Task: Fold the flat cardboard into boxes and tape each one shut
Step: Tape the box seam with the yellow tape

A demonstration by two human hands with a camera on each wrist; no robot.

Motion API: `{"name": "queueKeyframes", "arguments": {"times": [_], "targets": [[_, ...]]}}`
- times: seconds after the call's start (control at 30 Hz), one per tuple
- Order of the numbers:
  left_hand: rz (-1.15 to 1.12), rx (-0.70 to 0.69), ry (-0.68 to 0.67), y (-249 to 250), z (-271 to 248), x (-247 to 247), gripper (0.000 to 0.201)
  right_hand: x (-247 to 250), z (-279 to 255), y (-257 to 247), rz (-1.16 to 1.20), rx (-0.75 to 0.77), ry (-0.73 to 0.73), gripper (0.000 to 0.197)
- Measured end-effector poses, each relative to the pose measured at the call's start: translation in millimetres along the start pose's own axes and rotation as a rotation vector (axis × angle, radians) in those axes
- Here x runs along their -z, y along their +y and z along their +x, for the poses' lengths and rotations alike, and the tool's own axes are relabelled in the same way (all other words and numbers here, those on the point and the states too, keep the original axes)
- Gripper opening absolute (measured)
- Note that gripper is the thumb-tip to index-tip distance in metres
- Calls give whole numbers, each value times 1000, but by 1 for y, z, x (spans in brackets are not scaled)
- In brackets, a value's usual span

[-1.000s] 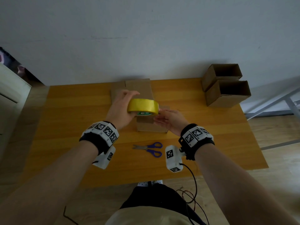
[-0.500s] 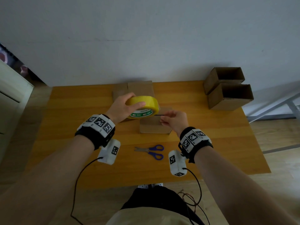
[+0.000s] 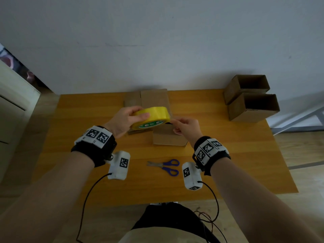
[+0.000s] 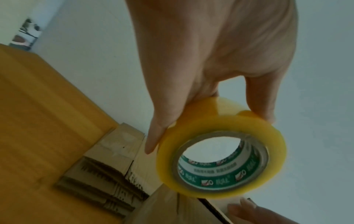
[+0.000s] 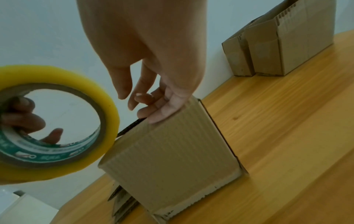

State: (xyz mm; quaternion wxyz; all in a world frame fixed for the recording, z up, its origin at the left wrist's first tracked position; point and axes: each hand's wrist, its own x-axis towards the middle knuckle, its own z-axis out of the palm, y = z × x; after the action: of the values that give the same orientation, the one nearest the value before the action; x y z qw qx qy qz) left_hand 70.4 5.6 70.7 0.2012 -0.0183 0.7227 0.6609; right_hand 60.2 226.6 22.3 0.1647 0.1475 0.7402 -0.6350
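A pair of blue-handled scissors (image 3: 164,167) is seen lying flat on the near part of the wooden desk (image 3: 236,155), between the two wrists. Further in, a folded cardboard box (image 3: 168,137) stands on the desk, its top flaps closed with a dark seam between them. The right hand (image 3: 185,126) is held over the box top, thumb and forefinger pinched together at the edge of the tape roll; whether a tape end is caught between them cannot be told. The yellow tape roll (image 3: 151,117) is gripped by the left hand (image 3: 125,120), fingers curled round its outer rim, raised just above the box's left end. Behind, a stack of flat cardboard (image 3: 154,99) lies on the desk. At the far right corner, two open boxes (image 3: 252,106) stand side by side, touching.
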Motion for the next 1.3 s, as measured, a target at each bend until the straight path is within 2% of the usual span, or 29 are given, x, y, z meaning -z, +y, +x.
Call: {"name": "queueKeyframes", "arguments": {"times": [0.03,0.13,0.23,0.3,0.47,0.63,0.73,0.87,1.03,1.3], "targets": [[-73,16,2,-3,-1,1,59,-1,1,-2,-13,5,-3,12],[-251,3,20,-5,-8,0,27,-4,5,-5,-73,-21,-36,12],[-319,-20,63,-4,-10,-1,15,-5,9,-4,-213,-23,-77,14],[-191,-23,84,-6,-10,-2,15,-6,10,-5,-280,-6,-72,12],[200,-26,90,-19,-10,-4,23,-6,8,-6,-491,84,-56,30],[384,-17,78,-35,-5,-8,26,-9,9,-6,-695,169,-64,23],[485,-22,71,-42,-5,-12,25,-14,16,-5,-544,117,-64,21],[539,-63,66,-51,-5,-14,25,-15,15,-8,-237,-24,-113,40],[512,-91,53,-55,-3,-21,27,-14,19,-11,-225,-58,-217,51],[618,-52,60,-57,1,-29,36,-9,20,-8,-116,-101,-349,35]]}}
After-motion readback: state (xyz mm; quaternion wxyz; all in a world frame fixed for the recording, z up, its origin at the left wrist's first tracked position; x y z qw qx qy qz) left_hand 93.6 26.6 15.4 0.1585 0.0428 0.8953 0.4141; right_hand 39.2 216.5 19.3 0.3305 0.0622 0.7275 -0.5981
